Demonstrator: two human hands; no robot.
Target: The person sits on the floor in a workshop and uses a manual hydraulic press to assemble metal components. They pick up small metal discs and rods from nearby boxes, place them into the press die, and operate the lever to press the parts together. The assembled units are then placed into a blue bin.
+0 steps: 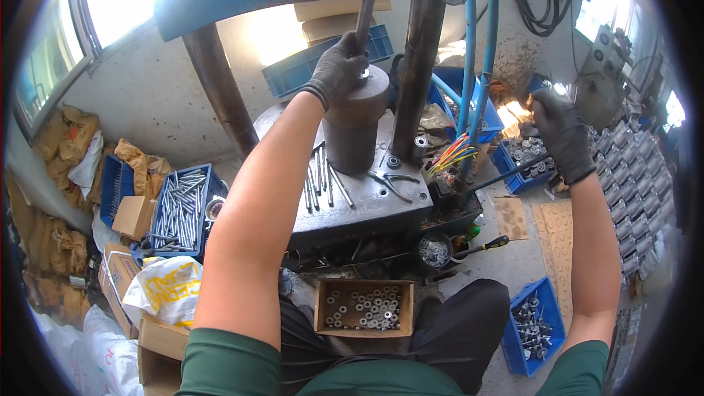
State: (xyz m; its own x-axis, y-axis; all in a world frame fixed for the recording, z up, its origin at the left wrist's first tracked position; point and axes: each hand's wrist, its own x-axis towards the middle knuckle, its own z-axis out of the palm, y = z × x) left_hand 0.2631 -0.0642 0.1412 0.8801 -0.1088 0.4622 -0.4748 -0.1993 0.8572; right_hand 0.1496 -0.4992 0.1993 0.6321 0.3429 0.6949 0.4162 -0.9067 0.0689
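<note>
My left hand (339,72), in a dark grey glove, is closed at the top of a thick upright steel cylinder (354,125). A slim metal rod (364,18) comes down right beside its fingers, and a small shiny piece (364,73) shows under them. What the fingers hold is mostly hidden. My right hand (563,132), also gloved, is raised at the right with its fingers curled; their contents cannot be made out. A dark lever bar (510,172) ends near that wrist. On the press table (359,221) lie several metal rods (314,180) and pliers (392,182).
A wooden box (364,284) of small metal rings stands between my knees. Blue bins hold shafts (180,209), and geared parts (532,326). Press columns (418,73), blue hoses (487,51), coloured wires (453,152) and stacked metal parts (634,183) surround the work area.
</note>
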